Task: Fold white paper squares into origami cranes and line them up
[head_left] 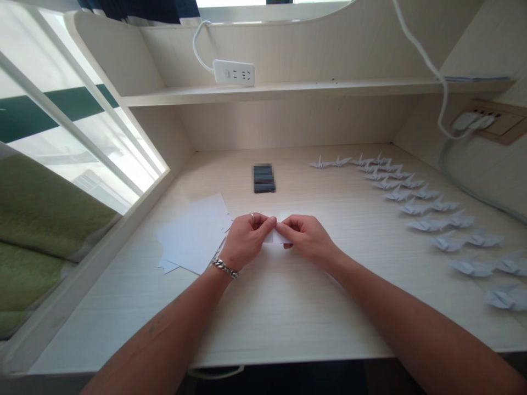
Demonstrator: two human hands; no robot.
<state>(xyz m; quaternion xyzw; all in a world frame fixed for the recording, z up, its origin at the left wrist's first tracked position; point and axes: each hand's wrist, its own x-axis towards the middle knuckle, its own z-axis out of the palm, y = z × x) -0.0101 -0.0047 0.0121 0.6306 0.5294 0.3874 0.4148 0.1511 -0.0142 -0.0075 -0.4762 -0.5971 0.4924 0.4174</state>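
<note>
Both my hands meet at the middle of the pale wooden desk (288,307). My left hand (247,238), with a ring and a metal bracelet, pinches one side of a small folded white paper (275,237). My right hand (307,238) pinches the other side. The paper is mostly hidden under my fingers. A loose stack of white paper sheets (193,233) lies just left of my left hand.
Several folded white paper cranes (411,192) run in two rows along the right side of the desk. A dark blurred object (263,178) lies behind my hands. A white power strip (234,72) sits on the shelf, and a cable (442,104) hangs at the right.
</note>
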